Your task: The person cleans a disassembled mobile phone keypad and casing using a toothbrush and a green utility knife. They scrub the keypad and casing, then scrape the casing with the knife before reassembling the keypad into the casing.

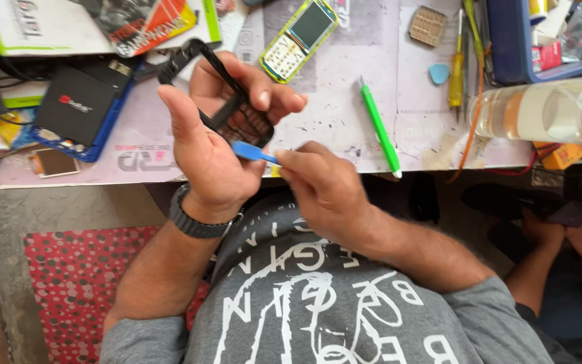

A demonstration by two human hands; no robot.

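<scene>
The left hand (207,145) was closed around a black phone housing (220,101), thumb along its near side and fingers curled over the far side, holding it in the air just above the near edge of the tabletop (345,128), towards its left half. The right hand (321,185) pinched a small blue pry tool (254,153) between thumb and fingertips, its free end touching the lower end of the housing.

The housing's long axis ran diagonally, its upper end pointing away towards the far left corner of the tabletop and its lower, keypad end pointing back towards the person's chest. The pry tool lay nearly across that axis, its tip aimed left into the housing's lower edge.

The thin frame looked easy to flex, so in my judgement too hard a lever at that one spot could have cracked it or snapped a clip. The tool could also have slipped off the edge and jabbed the left palm, which sat right behind the contact point (the thumb base looked most exposed). As the housing was held clear of the tabletop, a loosened part could have dropped onto the lap or the floor.

A yellow-green phone (299,40) and a green pen (380,128) lay further in on the tabletop.
</scene>
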